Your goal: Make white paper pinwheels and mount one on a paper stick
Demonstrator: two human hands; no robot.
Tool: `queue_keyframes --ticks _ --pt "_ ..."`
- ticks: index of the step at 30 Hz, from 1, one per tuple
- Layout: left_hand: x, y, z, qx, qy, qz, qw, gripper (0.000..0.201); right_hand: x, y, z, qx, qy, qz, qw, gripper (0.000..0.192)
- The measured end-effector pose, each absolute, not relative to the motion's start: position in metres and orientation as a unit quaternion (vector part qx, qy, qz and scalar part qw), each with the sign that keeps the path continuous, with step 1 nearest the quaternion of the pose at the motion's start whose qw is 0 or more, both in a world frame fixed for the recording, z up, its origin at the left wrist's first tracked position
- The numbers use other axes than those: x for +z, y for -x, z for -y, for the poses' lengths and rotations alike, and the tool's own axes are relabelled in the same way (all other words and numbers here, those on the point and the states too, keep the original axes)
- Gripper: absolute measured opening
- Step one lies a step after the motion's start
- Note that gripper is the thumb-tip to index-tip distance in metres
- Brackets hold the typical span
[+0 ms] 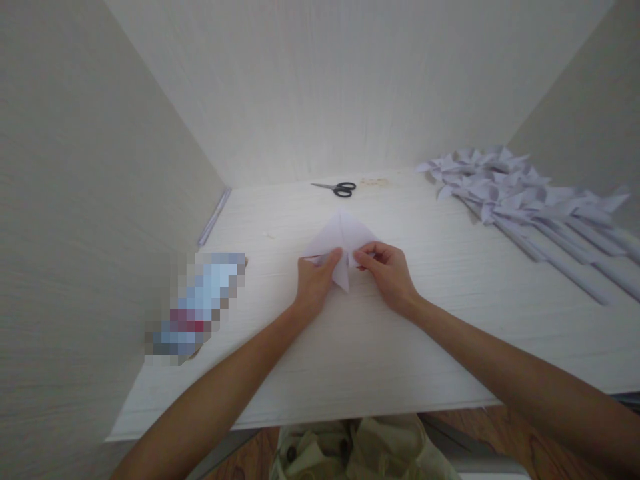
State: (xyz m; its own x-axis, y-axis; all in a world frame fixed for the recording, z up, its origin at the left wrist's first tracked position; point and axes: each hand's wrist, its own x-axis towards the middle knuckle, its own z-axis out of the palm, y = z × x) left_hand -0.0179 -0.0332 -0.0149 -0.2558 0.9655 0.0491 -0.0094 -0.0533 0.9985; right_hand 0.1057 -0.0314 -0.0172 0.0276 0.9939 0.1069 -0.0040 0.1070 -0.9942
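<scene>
A folded sheet of white paper (341, 230) is held above the middle of the table, its top corner pointing away from me and a crease running down its centre. My left hand (315, 283) pinches its left side, thumb on top near the centre line. On the right side, my right hand (387, 270) grips the paper between thumb and fingers. One narrow flap points down towards me between the two hands. The fingers under the paper are partly hidden.
Scissors with black handles (343, 189) lie near the back wall. Several white paper pinwheels (500, 190) with rolled paper sticks are heaped at the right. A thin paper roll (215, 217) lies by the left wall, near a pixelated object (210, 293). Walls enclose the white table (380, 367).
</scene>
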Motion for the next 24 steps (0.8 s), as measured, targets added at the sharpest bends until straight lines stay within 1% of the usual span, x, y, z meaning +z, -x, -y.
queue_keyframes --ticks 4,17,24 --pt "-0.0150 0.0182 0.0327 0.561 -0.453 -0.555 0.416 0.032 -0.0176 -0.1059 0.0311 0.470 0.477 0.517 0.534 0.016" --pt "-0.0124 0.0175 0.0339 0.573 -0.422 -0.540 0.449 0.025 -0.0173 -0.1058 0.0313 0.479 0.472 0.512 0.535 0.015" --pt "-0.0131 0.0188 0.0339 0.565 -0.436 -0.552 0.432 0.024 -0.0173 -0.1056 0.0320 0.472 0.470 0.521 0.534 0.015"
